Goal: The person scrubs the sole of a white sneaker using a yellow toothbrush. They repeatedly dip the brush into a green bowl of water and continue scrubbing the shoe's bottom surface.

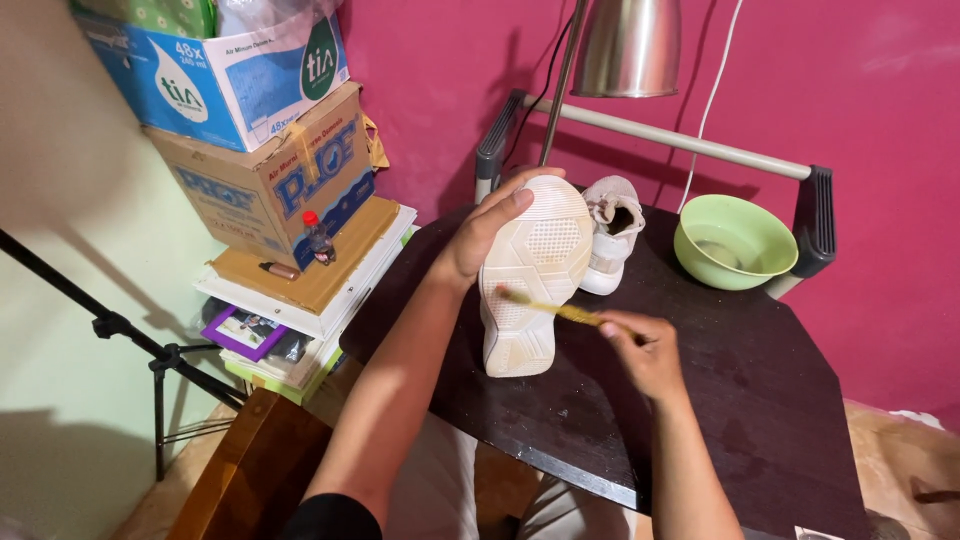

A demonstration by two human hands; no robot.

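Mid-frame: left hand (478, 238) clasped round upturned white shoe (530, 275); right hand (648, 350) pinched shut on yellow brush (548, 306) touching sole.

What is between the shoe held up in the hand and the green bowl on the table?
In the head view, a second white shoe stands between the held shoe and the green bowl; right of it, bare dark table.
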